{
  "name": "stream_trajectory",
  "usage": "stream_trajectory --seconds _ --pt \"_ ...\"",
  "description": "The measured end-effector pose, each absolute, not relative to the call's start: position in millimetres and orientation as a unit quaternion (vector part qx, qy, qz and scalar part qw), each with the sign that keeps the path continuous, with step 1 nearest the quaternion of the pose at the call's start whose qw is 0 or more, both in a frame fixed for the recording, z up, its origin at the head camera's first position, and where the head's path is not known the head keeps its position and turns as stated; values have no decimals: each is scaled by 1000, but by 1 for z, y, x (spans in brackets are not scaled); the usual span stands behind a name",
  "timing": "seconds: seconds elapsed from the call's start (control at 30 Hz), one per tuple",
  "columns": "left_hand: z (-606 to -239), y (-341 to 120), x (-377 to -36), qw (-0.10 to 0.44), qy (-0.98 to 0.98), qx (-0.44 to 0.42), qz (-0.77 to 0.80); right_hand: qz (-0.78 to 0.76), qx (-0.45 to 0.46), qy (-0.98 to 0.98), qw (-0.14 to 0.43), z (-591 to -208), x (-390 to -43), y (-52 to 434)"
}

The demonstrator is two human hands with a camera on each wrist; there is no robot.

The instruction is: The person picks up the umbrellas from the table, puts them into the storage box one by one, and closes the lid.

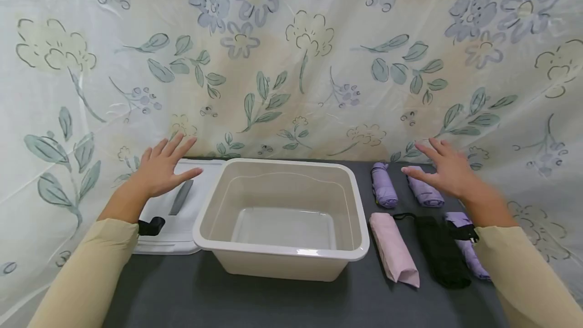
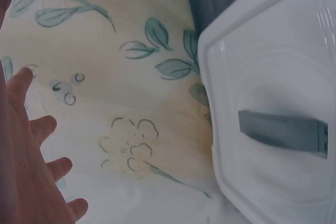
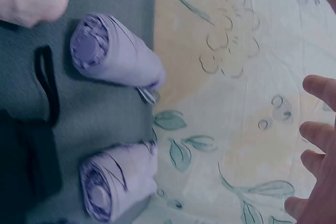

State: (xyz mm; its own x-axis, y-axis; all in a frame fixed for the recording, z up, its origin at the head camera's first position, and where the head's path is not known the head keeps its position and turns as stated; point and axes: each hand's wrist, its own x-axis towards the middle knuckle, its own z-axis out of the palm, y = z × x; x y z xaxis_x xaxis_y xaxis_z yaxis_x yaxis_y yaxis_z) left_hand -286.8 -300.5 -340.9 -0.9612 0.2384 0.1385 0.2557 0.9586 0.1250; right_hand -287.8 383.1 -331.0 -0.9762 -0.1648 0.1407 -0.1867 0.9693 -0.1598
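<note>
My left hand (image 1: pixel 160 170) hovers with spread fingers above a white lid (image 1: pixel 170 234), which has a grey handle (image 2: pixel 283 131). It touches nothing. On the other side, my right hand (image 1: pixel 448 172) is raised with its fingers apart, over several folded compact umbrellas, and holds nothing. Two rolled purple umbrellas, one nearer the tub (image 1: pixel 384 186) and one beside it (image 1: pixel 425 190), lie at the back. A pink umbrella (image 1: pixel 394 249), a black one (image 1: pixel 439 252) with a wrist loop, and another purple one (image 1: pixel 475 259), partly hidden by my right wrist, lie nearer.
Between my hands a beige plastic tub (image 1: pixel 280 266) stands on the dark grey table (image 1: pixel 255 305), with nothing inside it. The lid lies left of the tub, the umbrellas right of it. A flower-patterned sheet (image 1: pixel 291 110) hangs behind the table.
</note>
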Motion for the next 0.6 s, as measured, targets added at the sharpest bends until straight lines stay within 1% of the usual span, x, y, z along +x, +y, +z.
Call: stream_trajectory --seconds 0.27,0.47,0.6 --pt "-344 -295 -270 100 -979 -146 -102 143 105 -983 54 -348 -271 365" --pt "-350 -295 -259 104 -972 -152 -149 191 126 -971 74 -356 -258 357" --pt "-353 -294 -250 107 -962 -159 -194 222 142 -962 73 -361 -249 351"
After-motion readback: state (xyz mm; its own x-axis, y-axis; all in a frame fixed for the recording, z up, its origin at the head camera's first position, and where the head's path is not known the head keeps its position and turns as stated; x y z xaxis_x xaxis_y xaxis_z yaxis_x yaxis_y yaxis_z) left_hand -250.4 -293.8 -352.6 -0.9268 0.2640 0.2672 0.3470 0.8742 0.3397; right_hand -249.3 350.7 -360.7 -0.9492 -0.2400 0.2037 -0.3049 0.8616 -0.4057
